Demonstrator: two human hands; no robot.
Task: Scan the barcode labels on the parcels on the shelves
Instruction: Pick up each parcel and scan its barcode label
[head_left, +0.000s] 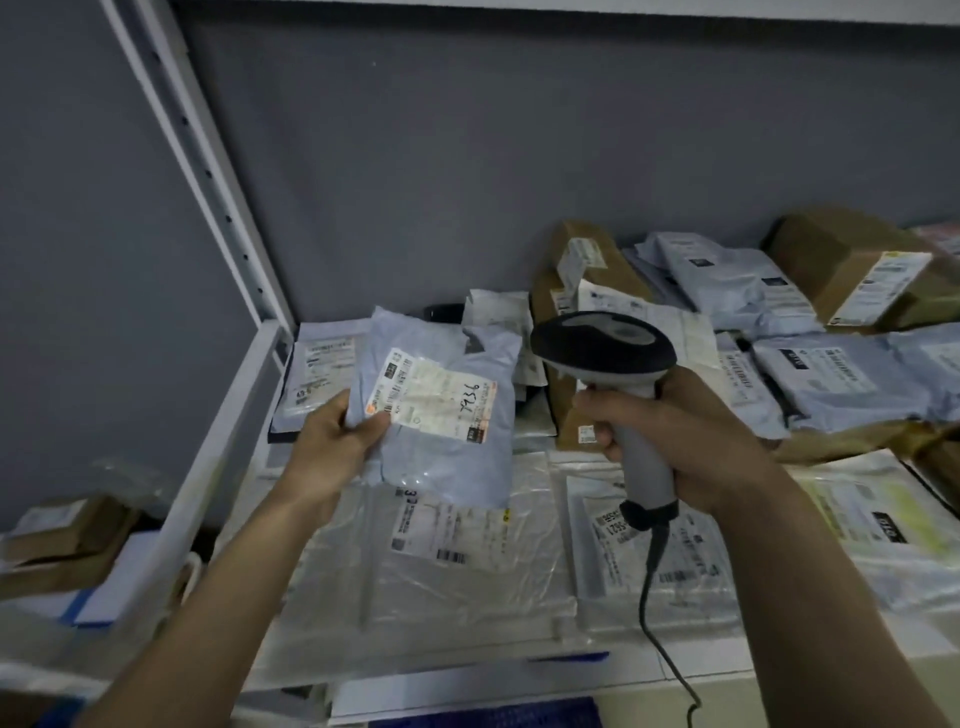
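The left hand (332, 441) pinched a soft, crinkled grey poly parcel (441, 415) by its edge; at three o'clock, the right hand (691, 441) clenched a smooth plastic scanner (613, 374).

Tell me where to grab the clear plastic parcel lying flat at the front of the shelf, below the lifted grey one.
Probably the clear parcel's near edge, coming from the front. It lies flat, its far end tucked under the grey parcel held by the left hand. Pinch the loose film away from its label.
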